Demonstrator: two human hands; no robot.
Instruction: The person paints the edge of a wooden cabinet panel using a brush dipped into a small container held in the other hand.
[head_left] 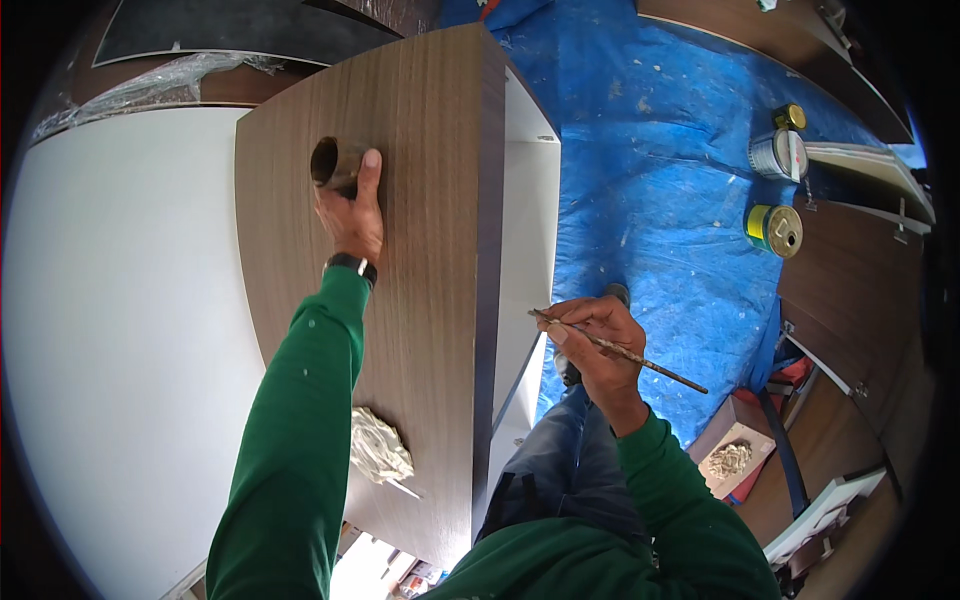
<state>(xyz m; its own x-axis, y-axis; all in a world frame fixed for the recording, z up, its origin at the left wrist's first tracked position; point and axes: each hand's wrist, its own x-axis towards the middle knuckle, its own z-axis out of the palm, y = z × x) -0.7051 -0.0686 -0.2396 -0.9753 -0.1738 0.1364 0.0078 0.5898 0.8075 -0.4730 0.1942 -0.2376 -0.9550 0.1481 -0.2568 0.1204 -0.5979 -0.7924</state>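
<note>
My left grip (350,220) wraps a small brownish cylindrical cup (343,166), its dark round mouth facing left, over the wood-grain brown cabinet panel (430,250). My right grip (606,368) pinches a thin, paint-stained brown brush (632,355), slanting down rightward.

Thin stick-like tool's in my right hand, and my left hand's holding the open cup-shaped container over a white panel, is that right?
Not quite: the head view shows the panel under the open cup-shaped container is brown wood-grain, not white. Your left hand does hold the container, and the thin stick-like tool is in your right hand.
</note>
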